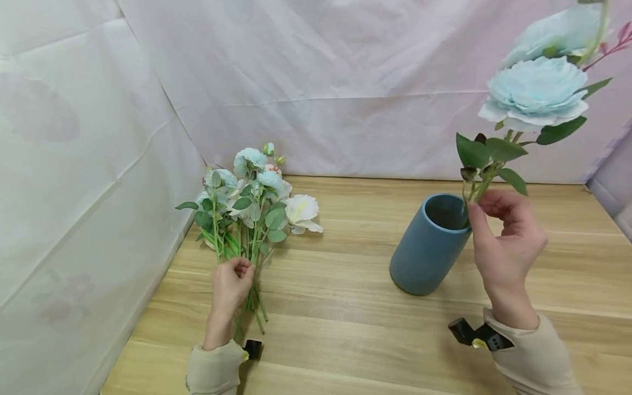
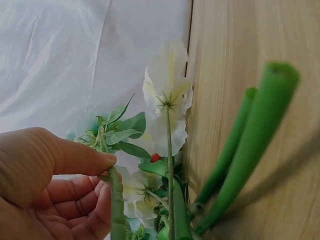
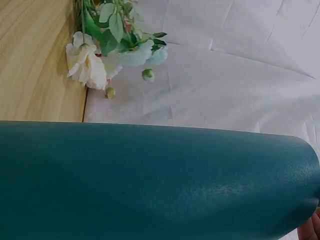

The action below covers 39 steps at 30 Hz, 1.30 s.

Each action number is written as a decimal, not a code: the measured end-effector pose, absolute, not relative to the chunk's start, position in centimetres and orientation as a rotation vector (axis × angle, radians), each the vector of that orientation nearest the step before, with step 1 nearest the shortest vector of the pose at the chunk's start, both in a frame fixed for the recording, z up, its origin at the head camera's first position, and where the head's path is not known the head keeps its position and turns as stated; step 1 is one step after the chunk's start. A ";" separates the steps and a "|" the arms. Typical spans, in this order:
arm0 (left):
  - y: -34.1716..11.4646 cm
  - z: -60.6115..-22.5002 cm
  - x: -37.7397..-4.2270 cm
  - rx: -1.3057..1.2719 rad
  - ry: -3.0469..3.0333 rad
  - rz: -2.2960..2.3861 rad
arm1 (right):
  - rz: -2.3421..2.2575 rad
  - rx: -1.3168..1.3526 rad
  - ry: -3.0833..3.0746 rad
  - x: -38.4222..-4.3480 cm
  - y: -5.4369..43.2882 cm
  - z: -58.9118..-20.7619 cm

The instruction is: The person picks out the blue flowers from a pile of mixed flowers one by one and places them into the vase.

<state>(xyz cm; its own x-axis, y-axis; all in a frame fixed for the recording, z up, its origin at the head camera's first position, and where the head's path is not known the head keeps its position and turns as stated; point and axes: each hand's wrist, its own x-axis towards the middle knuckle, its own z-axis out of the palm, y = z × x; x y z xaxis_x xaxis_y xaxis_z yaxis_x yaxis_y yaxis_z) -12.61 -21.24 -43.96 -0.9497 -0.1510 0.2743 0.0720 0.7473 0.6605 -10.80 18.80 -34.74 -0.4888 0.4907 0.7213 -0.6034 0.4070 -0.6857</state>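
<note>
My right hand [image 1: 511,236] pinches the stem of a large pale blue flower [image 1: 538,93] between thumb and fingers, right at the rim of a blue vase [image 1: 429,247]. The lower stem reaches into the vase mouth. Behind this bloom shows a second pale blue one [image 1: 563,33]. In the right wrist view the vase [image 3: 150,175] covers most of that hand. At the left, my left hand [image 1: 232,285] lies over a bunch of flowers [image 1: 247,192] on the table. Its thumb and fingers pinch a green stem [image 2: 117,205] in the left wrist view.
The bunch holds pale blue and white blooms, with a white flower [image 1: 301,211] at its right side and cut stem ends [image 2: 280,75] pointing toward me. The wooden table [image 1: 336,307] meets a pale cloth backdrop [image 1: 321,82] behind and another cloth at left.
</note>
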 end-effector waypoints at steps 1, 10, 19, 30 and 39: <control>-21.2 -43.9 -12.6 0.057 -2.628 -1.011 | 1.313 0.100 -1.618 -10.8 18.8 -34.8; -20.8 -43.6 -12.5 0.004 -2.561 -1.025 | 1.344 -0.012 -1.651 -10.1 18.4 -35.2; -20.3 -43.3 -12.7 -0.049 -2.480 -1.025 | 1.382 -0.089 -1.627 -9.6 17.8 -34.9; -19.8 -43.0 -12.9 -0.131 -2.400 -1.054 | 1.393 -0.062 -1.608 -9.3 17.4 -34.7; -18.6 -42.3 -13.2 -0.270 -2.335 -1.062 | 1.399 0.023 -1.531 -9.9 18.3 -35.7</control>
<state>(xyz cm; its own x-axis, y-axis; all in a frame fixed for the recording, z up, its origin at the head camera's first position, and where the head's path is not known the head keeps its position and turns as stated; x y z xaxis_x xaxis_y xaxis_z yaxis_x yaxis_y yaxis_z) -13.23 -18.64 -42.30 -0.8256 -0.0444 0.5625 0.3947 0.6670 0.6319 -9.88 18.29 -35.74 -0.4822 0.5789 0.6576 -0.6031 0.3251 -0.7284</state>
